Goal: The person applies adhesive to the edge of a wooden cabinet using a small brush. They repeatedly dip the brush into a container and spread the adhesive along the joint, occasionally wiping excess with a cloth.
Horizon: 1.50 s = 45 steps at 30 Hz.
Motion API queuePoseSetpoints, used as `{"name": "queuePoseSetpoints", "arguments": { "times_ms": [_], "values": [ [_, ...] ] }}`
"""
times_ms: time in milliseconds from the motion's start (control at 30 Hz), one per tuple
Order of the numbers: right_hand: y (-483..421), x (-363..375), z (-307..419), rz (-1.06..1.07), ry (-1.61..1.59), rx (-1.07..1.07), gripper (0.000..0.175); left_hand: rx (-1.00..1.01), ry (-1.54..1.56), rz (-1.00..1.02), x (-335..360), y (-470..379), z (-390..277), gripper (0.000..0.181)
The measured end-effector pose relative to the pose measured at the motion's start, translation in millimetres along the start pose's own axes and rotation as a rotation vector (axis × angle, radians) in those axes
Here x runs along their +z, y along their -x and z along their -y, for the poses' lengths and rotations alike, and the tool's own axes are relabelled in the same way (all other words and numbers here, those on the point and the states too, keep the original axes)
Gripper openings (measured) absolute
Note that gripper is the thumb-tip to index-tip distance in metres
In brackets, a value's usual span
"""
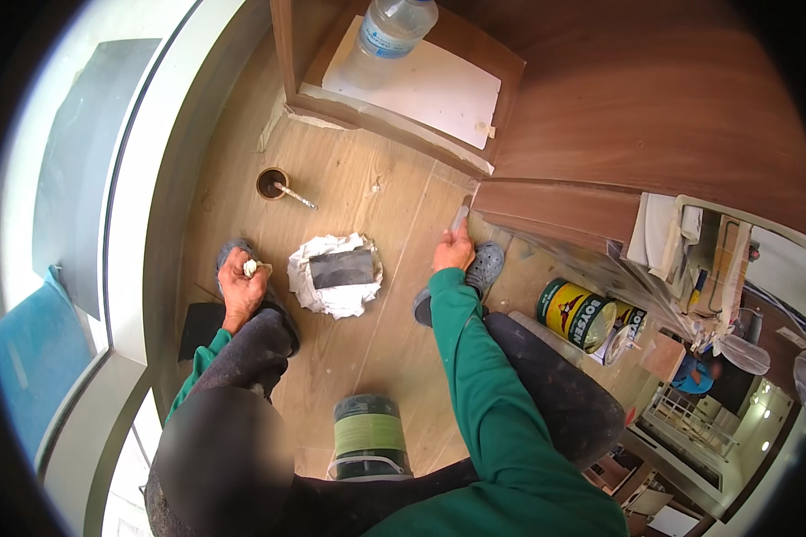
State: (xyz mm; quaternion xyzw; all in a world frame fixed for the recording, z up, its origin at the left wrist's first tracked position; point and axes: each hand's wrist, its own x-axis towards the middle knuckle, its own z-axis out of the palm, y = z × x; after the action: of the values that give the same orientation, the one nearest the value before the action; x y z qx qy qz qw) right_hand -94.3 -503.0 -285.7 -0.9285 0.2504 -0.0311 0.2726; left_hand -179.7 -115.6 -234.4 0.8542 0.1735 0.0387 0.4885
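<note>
My left hand [243,285] is closed around a small crumpled off-white wad, cloth or paper [250,268], above my left clog. At the foot of the brown wooden cabinet [544,211], my right hand [453,250] grips a narrow flat tool [461,216]. Its far end lies close to the cabinet's bottom corner, and its exact kind is unclear. Between my feet, a dark sheet that looks like sandpaper [341,268] rests on a crumpled white cloth or paper [336,305]. Beyond it stands a brown cup [266,176] with a paint-spotted stick [299,196] leaning out.
A water bottle [393,30] stands on a white board [430,87] in the cabinet opening. Boysen paint cans [571,312] are at my right. Below me is a green bucket [371,429]. A white-framed glass panel [168,154] runs along the left. Another person [695,376] is far right.
</note>
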Motion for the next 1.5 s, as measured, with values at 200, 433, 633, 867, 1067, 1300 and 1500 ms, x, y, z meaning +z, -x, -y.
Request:
{"name": "queuePoseSetpoints", "arguments": {
  "times_ms": [200,433,633,867,1067,1300,1500],
  "values": [
    [-37,9,-7,-0.047,-0.102,0.0,0.049,0.013,0.012,-0.01,5,-1,-3,0.022],
    [-20,1,2,-0.051,0.018,-0.005,0.048,0.011,-0.004,-0.016,2,-1,-4,0.022],
    [-32,-7,11,-0.07,0.155,-0.055,0.05,0.043,-0.023,-0.02,4,-2,-1,0.022],
    [25,-38,11,0.282,-0.102,-0.168,0.045,0.031,0.001,-0.029,3,-1,-2,0.022],
    [-33,-32,35,0.406,0.115,-0.083,0.071,0.033,-0.014,-0.022,3,-1,3,0.022],
    [-75,-12,46,0.383,0.208,-0.046,0.088,0.027,0.014,-0.016,0,-1,1,0.023],
    [-11,-20,32,0.668,-0.159,-0.011,0.058,-0.002,0.066,-0.006,4,-1,0,0.023]
  ]
}}
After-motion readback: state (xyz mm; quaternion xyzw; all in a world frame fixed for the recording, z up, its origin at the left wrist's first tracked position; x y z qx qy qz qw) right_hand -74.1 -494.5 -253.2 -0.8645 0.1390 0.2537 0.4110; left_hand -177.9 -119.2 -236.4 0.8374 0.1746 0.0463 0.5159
